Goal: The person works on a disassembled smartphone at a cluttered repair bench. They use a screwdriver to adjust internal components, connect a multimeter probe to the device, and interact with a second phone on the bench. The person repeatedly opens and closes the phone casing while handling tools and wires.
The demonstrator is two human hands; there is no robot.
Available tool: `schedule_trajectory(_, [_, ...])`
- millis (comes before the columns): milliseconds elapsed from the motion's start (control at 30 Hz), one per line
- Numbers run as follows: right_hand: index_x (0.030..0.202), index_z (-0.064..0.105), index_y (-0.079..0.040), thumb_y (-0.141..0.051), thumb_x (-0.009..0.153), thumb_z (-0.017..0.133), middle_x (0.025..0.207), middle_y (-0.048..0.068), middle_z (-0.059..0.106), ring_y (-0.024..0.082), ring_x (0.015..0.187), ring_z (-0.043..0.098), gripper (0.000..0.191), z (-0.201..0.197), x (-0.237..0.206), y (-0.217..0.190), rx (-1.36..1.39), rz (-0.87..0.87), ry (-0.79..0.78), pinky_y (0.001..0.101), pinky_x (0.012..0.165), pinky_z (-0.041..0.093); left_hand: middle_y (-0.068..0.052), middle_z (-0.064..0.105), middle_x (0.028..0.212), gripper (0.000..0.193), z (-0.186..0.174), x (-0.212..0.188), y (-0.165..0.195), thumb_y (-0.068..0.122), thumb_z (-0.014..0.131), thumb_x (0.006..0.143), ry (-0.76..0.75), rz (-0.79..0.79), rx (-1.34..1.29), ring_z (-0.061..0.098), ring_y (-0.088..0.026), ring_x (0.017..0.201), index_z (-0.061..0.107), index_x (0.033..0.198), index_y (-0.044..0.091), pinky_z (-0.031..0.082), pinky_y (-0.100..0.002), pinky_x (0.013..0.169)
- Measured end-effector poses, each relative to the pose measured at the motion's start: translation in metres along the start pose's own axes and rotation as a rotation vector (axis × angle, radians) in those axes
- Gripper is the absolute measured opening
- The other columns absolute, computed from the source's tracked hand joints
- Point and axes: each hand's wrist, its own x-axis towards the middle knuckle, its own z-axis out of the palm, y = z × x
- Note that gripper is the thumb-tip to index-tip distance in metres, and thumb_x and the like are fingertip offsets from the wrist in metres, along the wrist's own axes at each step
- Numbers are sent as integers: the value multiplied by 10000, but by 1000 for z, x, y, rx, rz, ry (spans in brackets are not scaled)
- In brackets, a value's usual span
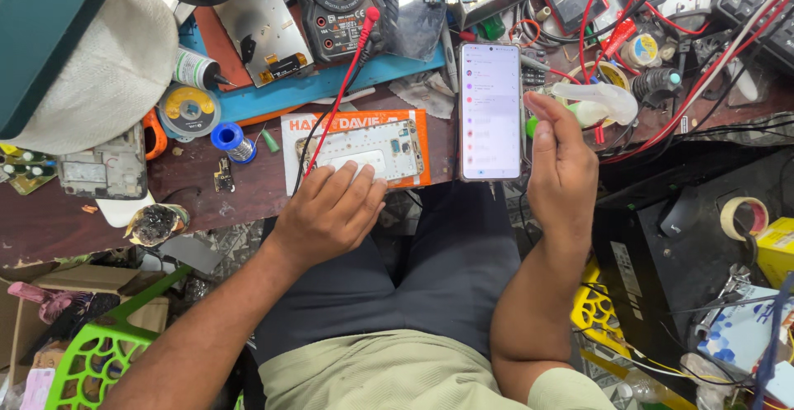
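left hand (pixel 331 212): flat, fingers pinning white frame (pixel 368 150) to bench (steadying, no grasp) | right hand (pixel 562 162): loosely curled, empty, beside lit phone (pixel 490 111)

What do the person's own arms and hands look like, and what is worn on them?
Both arms are bare from the elbow down. The left hand and right hand wear no gloves, and no rings or watch show. A pale green short sleeve shows at the right upper arm. The fingers are uncovered.
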Motion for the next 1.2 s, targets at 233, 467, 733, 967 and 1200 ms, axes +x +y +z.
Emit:
schedule_trajectory(233, [1371,600,-8,-84,1106,467,1298,171,725,223,1238,694,306,5,2,3,30,7,-15,325,1043,514,-100,709,1175,288,-1,1,-1,261,707,958,2,0,-3,644,-252,1127,723,1171,67,468,-400,982])
schedule_trajectory(467, [1419,563,-2,-77,1119,447,1343,181,717,233,1259,684,330,4,3,5,32,-34,-17,341,1069,503,-101,709,1175,286,-1,1,0,260,709,963,4,-1,0,645,-254,1129,724,1169,62,468,-398,984])
schedule_trajectory(733, [1416,564,-8,-82,1092,457,1301,157,729,195,1150,709,349,4,4,1,-19,15,-27,319,990,527,-95,707,1181,272,-1,1,1,256,708,962,5,-7,9,645,-251,1131,726,1161,71,471,-399,980])
schedule_trajectory(967, [1377,604,-8,-101,1083,512,1251,132,759,125,991,697,322,1,1,1,-10,59,-24,278,886,540,-98,707,1175,271,0,1,1,262,708,963,7,-2,16,643,-255,1129,726,1151,68,472,-400,984])
schedule_trajectory(1200, [1343,640,1,-39,1057,601,1174,119,790,56,847,607,291,7,1,4,57,37,41,228,793,502,-98,706,1174,272,0,0,0,260,711,964,10,1,13,643,-258,1121,727,1154,67,472,-402,985])
